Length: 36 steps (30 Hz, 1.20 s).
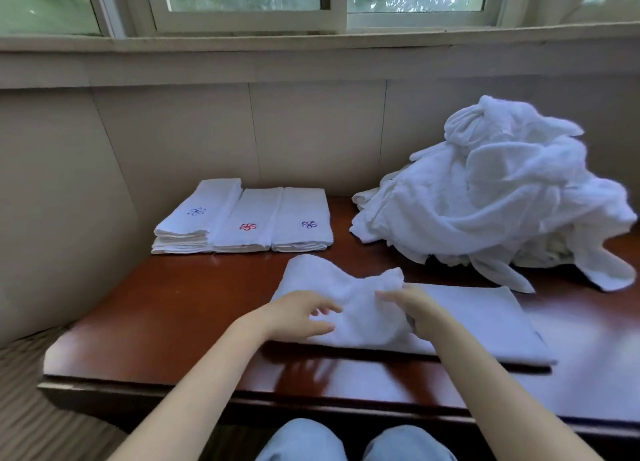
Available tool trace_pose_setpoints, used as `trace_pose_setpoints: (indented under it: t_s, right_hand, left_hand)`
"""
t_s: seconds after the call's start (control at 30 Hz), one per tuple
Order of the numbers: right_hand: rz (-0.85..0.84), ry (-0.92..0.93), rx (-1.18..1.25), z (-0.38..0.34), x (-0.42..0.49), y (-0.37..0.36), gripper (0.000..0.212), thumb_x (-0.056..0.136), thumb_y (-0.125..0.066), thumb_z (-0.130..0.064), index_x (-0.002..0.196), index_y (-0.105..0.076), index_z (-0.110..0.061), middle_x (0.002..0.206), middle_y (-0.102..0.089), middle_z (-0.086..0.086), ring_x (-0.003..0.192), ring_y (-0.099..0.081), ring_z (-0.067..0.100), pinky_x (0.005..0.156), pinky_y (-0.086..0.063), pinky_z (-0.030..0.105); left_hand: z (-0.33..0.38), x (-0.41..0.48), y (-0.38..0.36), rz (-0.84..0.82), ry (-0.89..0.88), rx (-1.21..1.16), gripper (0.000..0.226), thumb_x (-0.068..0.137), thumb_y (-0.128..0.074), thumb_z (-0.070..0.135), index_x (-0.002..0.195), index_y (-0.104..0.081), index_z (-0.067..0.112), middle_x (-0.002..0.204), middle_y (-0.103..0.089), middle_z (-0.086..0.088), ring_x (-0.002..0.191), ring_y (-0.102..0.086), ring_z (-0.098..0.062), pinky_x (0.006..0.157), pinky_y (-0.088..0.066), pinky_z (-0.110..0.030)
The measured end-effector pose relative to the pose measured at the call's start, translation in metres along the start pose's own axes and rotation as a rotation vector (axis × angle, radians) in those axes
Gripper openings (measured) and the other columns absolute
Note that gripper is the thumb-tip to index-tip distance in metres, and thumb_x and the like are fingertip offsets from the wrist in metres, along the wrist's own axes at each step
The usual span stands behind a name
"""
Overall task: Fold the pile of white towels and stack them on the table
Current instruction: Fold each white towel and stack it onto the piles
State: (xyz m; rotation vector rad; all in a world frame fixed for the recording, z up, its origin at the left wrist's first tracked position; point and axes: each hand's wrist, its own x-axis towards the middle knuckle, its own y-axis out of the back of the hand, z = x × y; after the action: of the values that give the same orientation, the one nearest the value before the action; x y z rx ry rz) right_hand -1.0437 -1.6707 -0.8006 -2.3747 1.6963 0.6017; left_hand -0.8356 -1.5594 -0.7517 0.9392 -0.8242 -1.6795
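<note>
A white towel lies across the front of the dark red table, its left end lifted and bunched over itself. My left hand rests at that bunched end with fingers spread and relaxed. My right hand pinches a raised fold of the towel near its middle. A big heap of unfolded white towels sits at the back right. Three stacks of folded towels stand side by side at the back left, each top one showing a small embroidered flower.
A panelled wall and a window sill run behind the table. The table's left edge drops to a carpeted floor. My knees in blue jeans sit under the front edge.
</note>
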Motion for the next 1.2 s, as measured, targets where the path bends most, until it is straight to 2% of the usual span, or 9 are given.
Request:
trace_pose_setpoints:
  t_s: [0.17,0.27,0.37,0.57,0.73,0.8,0.93,1.07,1.2]
  right_hand:
    - [0.259,0.165,-0.189,-0.015,-0.022,0.052,0.017,0.086,-0.055,-0.008,0.088,-0.063,0.007,0.081,-0.056,0.012,0.078,-0.054,0.024,0.069,-0.041,0.031]
    - [0.405,0.179,-0.177,-0.032,-0.035,0.109,0.022,0.086,-0.057,-0.003,0.098,-0.061,0.015,0.084,-0.059,0.016,0.079,-0.058,0.026,0.067,-0.044,0.031]
    - [0.529,0.099,-0.253,-0.014,-0.046,0.157,0.012,0.083,-0.056,0.001,0.073,-0.059,0.005,0.075,-0.056,0.015,0.073,-0.054,0.026,0.065,-0.04,0.032]
    - [0.538,-0.108,-0.34,0.039,-0.046,0.18,0.028,0.085,-0.062,-0.01,0.063,-0.045,-0.009,0.066,-0.046,0.006,0.06,-0.043,0.02,0.051,-0.029,0.029]
    - [0.537,-0.082,-0.478,0.035,-0.042,0.183,0.034,0.09,-0.058,-0.018,0.062,-0.04,-0.009,0.064,-0.042,0.003,0.062,-0.041,0.022,0.052,-0.029,0.03]
    - [0.586,-0.051,-0.648,0.035,-0.043,0.178,0.031,0.091,-0.055,-0.023,0.067,-0.041,-0.01,0.067,-0.042,0.003,0.074,-0.047,0.026,0.058,-0.032,0.03]
    - [0.855,0.087,-1.044,0.034,-0.039,0.151,0.029,0.096,-0.048,-0.026,0.118,-0.047,-0.008,0.118,-0.052,0.012,0.111,-0.051,0.035,0.082,-0.043,0.037]
    - [0.518,0.591,-1.239,0.019,-0.013,0.095,0.035,0.1,-0.034,-0.024,0.127,-0.054,-0.014,0.139,-0.047,0.007,0.128,-0.039,0.027,0.101,-0.033,0.037]
    - [0.261,0.308,-1.214,0.039,0.007,0.085,0.056,0.1,-0.023,-0.049,0.151,-0.019,-0.026,0.161,-0.007,0.002,0.147,-0.004,0.021,0.116,-0.004,0.046]
  left_hand:
    - [0.006,0.019,0.003,0.163,0.019,0.054,0.038,0.097,-0.048,0.033,0.135,-0.049,0.03,0.136,-0.046,0.004,0.126,-0.041,-0.013,0.098,-0.032,-0.022]
    - [0.014,0.041,-0.006,0.122,0.077,0.149,0.046,0.096,-0.047,0.035,0.142,-0.041,0.031,0.15,-0.031,-0.001,0.139,-0.026,-0.024,0.111,-0.025,-0.035]
    - [0.024,0.062,-0.027,0.036,0.169,0.216,0.051,0.095,-0.045,0.04,0.145,-0.034,0.036,0.157,-0.017,-0.003,0.142,-0.017,-0.028,0.114,-0.023,-0.043]
    - [0.031,0.086,-0.069,0.305,0.326,0.045,0.032,0.096,-0.042,0.039,0.125,-0.045,0.028,0.143,-0.034,0.003,0.124,-0.037,-0.031,0.099,-0.038,-0.04]
    - [0.024,0.087,-0.074,0.355,0.343,0.077,0.046,0.099,-0.033,0.046,0.141,-0.033,0.026,0.151,-0.028,0.005,0.132,-0.034,-0.028,0.101,-0.037,-0.043]
    - [0.024,0.087,-0.076,0.334,0.37,0.119,0.048,0.1,-0.028,0.046,0.144,-0.029,0.027,0.153,-0.025,0.007,0.135,-0.031,-0.027,0.107,-0.03,-0.045]
    - [0.041,0.098,-0.071,0.327,0.436,0.378,0.045,0.1,-0.027,0.042,0.139,-0.038,0.022,0.147,-0.034,0.001,0.134,-0.028,-0.029,0.11,-0.021,-0.051]
    - [0.072,0.13,-0.076,0.312,0.145,0.328,0.053,0.101,-0.028,0.041,0.149,-0.026,0.018,0.159,-0.017,-0.004,0.146,-0.014,-0.023,0.116,-0.015,-0.046]
    - [0.065,0.143,-0.093,0.142,0.111,0.272,0.059,0.101,-0.018,0.049,0.154,-0.006,0.026,0.161,0.004,0.001,0.148,0.0,-0.015,0.119,-0.004,-0.043]
